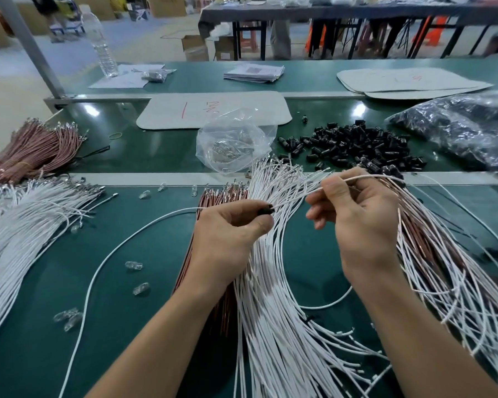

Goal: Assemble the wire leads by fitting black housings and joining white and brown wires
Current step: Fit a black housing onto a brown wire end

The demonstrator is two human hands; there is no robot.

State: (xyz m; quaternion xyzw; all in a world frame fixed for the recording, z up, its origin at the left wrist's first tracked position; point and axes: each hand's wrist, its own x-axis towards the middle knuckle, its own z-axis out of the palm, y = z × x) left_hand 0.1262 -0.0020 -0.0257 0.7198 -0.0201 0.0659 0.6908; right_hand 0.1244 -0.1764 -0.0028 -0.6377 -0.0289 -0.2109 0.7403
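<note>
Now: left hand [230,231], fingers clamped on a black housing [266,209], held above the loose white bundle [270,311] at the counter's [127,254] near middle. Right hand [357,222], fingers pinched on one white wire [293,198], its tip at the housing mouth. Seated or not, cannot tell. Risks: the thin wire bows, so pushing from this far back may buckle it, and a skewed terminal may not lock. Spare housings [357,145] lie toward the far edge.

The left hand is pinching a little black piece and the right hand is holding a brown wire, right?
Not quite. The head view shows the right hand pinching a white wire, not a brown one. The left hand does pinch the little black piece.
</note>
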